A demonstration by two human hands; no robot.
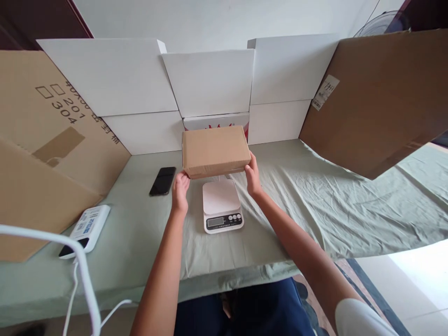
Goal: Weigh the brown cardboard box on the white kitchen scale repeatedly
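Observation:
Between my two hands is a closed brown cardboard box (216,148), raised above the far side of a small white kitchen scale (221,198). My left hand (181,189) grips its lower left corner, and my right hand (253,175) has hold of the lower right corner. Some fingers of both hands are hidden behind or under the box. The scale lies on the green cloth, with its display and buttons facing me; no digits can be made out on it. A black smartphone (163,181) rests on the cloth to the left of my left hand.
White boxes (210,84) form a wall at the back. Large cardboard panels stand at the left (45,154) and right (374,98). A white device (93,226) with a cable lies at the left, near a curved white tube (82,261). Wrinkled green cloth (336,196) covers the table.

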